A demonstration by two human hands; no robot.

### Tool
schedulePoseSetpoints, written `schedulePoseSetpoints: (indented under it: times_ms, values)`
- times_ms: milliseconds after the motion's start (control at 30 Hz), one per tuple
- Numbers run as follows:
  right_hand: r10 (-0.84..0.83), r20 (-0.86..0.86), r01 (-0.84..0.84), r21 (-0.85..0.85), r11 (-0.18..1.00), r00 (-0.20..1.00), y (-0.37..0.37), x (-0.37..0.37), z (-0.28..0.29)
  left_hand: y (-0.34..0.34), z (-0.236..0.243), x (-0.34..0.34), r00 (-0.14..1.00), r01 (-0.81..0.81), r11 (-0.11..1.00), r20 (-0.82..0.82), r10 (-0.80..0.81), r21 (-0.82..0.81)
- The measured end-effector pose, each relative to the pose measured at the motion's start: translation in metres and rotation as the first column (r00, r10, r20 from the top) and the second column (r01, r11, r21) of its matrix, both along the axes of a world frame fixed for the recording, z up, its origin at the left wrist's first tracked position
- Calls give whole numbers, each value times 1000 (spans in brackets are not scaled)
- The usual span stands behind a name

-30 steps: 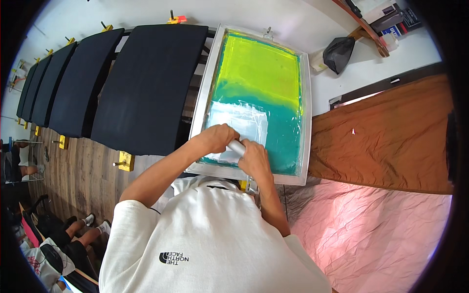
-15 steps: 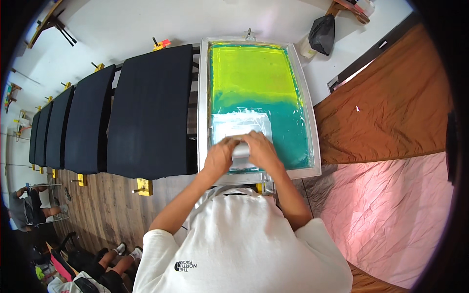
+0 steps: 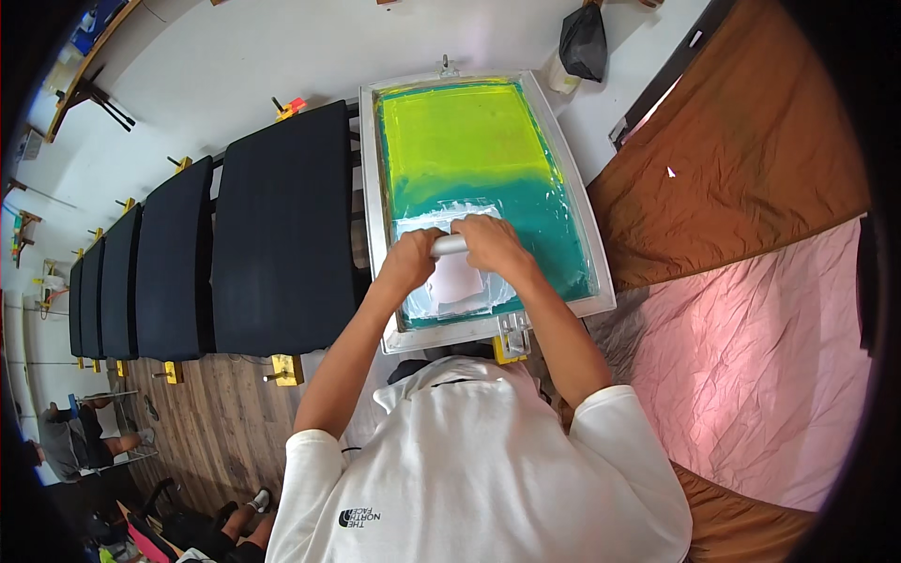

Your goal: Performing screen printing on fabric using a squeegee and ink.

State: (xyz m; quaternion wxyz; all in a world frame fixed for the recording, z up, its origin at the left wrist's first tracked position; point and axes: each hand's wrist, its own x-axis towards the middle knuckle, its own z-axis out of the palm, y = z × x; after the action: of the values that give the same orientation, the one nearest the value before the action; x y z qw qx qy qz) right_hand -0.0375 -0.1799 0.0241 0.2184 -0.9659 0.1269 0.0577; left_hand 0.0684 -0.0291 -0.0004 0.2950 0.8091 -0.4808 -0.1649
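Both hands grip a silver squeegee handle (image 3: 449,245) over the lower left part of a silver-framed printing screen (image 3: 597,249): my left hand (image 3: 410,255) at its left end, my right hand (image 3: 486,246) at its right, fingers wrapped round it. The squeegee's blade is hidden. Around and below it is a patch of white ink (image 3: 420,298), pale pink in the middle, on the teal mesh (image 3: 549,244). Bright yellow-green (image 3: 455,131) covers the screen's upper half. A metal clamp (image 3: 514,328) sits at the frame's near edge.
A row of black padded platens (image 3: 277,225) on yellow brackets (image 3: 286,368) runs left. Brown fabric (image 3: 737,141) and pink crinkled sheeting (image 3: 732,375) lie right. A black bag (image 3: 582,42) hangs at the back wall. Other people (image 3: 70,441) sit at lower left.
The squeegee has moved toward the far side of the screen with both hands on it, its handle now more level across the picture. The pale pink patch shows below it. The view has shifted.
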Motion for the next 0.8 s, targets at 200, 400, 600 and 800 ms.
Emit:
schedulePoseSetpoints:
  times_ms: [200,400,600,800]
  values:
    - [-7,152,2,32,999,988,23,-44,-26,27,-19,-47,998,-8,991,67,17,-134]
    - [16,86,-25,105,994,996,42,-86,-11,54,0,-94,999,1,999,-49,-3,-42]
    - [33,72,-37,55,998,997,0,-13,-5,9,-12,-15,998,-2,999,66,-1,48]
    - [15,139,-18,20,1000,990,14,-34,-30,20,-25,-41,992,-43,991,108,57,-125]
